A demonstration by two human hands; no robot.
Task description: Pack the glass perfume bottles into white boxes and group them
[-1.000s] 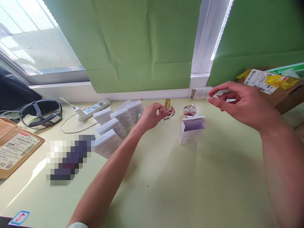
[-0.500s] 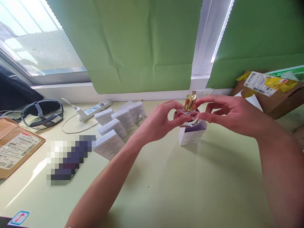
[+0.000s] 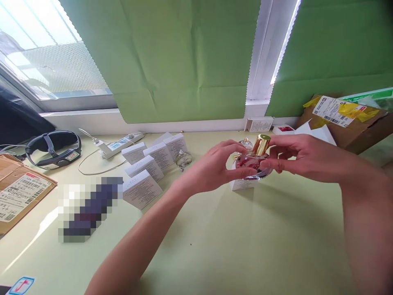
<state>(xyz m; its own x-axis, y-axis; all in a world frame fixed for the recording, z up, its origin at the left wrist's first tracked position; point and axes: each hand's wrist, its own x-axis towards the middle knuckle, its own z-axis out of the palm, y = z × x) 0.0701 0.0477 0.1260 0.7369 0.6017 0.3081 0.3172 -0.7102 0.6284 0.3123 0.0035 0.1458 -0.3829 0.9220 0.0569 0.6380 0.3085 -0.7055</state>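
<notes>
Both hands now hold the bottle [image 3: 253, 162] up, above the open box [image 3: 242, 184] near the back edge of the table [image 3: 215, 246]. A second ago only the left hand [image 3: 215, 170] touched it on the table. The left hand pinches one side and the right hand [image 3: 294, 157] pinches the other. The gold cap [image 3: 260, 144] leans right. Small white boxes [image 3: 147, 164] sit to the left.

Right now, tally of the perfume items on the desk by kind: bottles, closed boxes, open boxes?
Round glass perfume bottles: 3, namely the gold-capped pink one held by the left hand and right hand, one behind it, one by the boxes.
Closed white cardboard boxes in the row: 5.
Open white box under the hands: 1.
Total: 9.
</notes>
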